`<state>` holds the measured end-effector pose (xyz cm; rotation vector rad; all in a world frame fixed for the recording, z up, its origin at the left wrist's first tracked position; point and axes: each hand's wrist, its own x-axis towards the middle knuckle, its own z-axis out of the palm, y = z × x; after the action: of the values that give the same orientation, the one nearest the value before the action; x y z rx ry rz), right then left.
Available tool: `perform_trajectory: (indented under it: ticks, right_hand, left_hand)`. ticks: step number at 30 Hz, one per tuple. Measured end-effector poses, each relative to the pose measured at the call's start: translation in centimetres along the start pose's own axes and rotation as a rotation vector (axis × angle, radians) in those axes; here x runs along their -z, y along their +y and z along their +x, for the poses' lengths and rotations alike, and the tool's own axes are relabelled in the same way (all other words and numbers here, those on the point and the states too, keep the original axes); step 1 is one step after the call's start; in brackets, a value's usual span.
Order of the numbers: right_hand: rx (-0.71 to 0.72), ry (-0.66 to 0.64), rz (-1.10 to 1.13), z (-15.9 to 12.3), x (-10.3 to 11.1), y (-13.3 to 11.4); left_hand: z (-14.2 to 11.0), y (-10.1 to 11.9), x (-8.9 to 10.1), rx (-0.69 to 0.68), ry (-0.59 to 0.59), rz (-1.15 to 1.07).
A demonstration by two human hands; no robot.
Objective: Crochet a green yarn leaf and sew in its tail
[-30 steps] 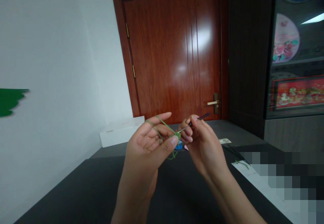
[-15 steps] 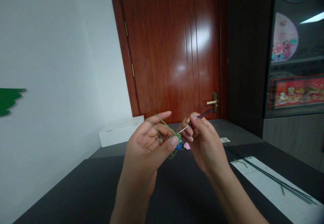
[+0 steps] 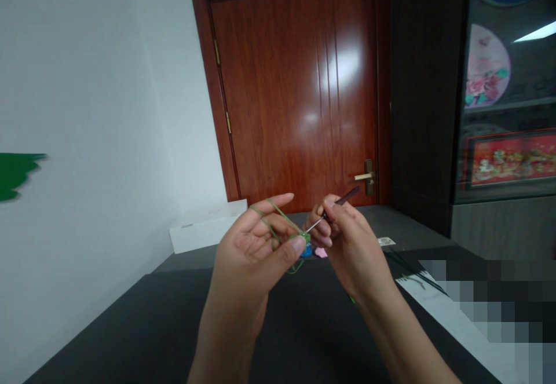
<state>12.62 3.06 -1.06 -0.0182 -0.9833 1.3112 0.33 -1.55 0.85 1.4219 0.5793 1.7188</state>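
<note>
My left hand (image 3: 249,251) is raised with the palm toward me, and green yarn (image 3: 271,219) is wound over its fingers. Its thumb and fingers pinch a small green crocheted piece (image 3: 302,237). My right hand (image 3: 351,239) is shut around a crochet hook (image 3: 336,205) with a dark handle. The hook's thin metal shaft reaches the green piece. A loose loop of yarn (image 3: 296,268) hangs below the left hand. Behind the hands are a small blue object (image 3: 307,251) and a small pink object (image 3: 321,252), partly hidden.
A dark table (image 3: 139,337) runs under my hands. A white box (image 3: 204,227) stands at its far left, near a brown wooden door (image 3: 295,88). At the right, thin dark rods lie on a white sheet (image 3: 438,306), partly obscured by a pixelated patch.
Both hands stay almost where they were, with the hook still at the green piece. The view has shifted only slightly.
</note>
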Motion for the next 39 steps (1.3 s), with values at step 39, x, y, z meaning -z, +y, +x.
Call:
perform_trajectory:
  ticks: [39]
  right_hand:
    - [0.134,-0.024,-0.120,-0.8,-0.5,0.3]
  left_hand:
    - [-0.2,-0.3,-0.4,-0.084,0.066,-0.017]
